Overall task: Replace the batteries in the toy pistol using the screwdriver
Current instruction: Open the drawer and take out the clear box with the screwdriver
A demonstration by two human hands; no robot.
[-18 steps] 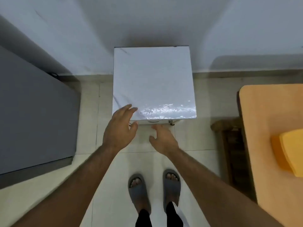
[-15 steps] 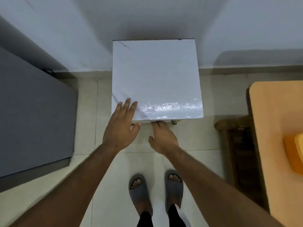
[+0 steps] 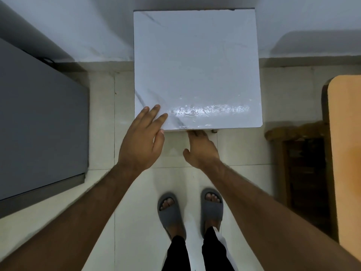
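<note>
Left hand (image 3: pixel 141 142) spread flat on cabinet (image 3: pixel 197 61) corner; right hand (image 3: pixel 201 148) reaching under front edge, fingers hidden, grip not determinable. Toy pistol and screwdriver not visible. Risk: cabinet shifting under a hard pull.

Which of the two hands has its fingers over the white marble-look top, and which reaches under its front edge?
The left hand has fingers over the white top; the right hand reaches under its front edge.
</note>
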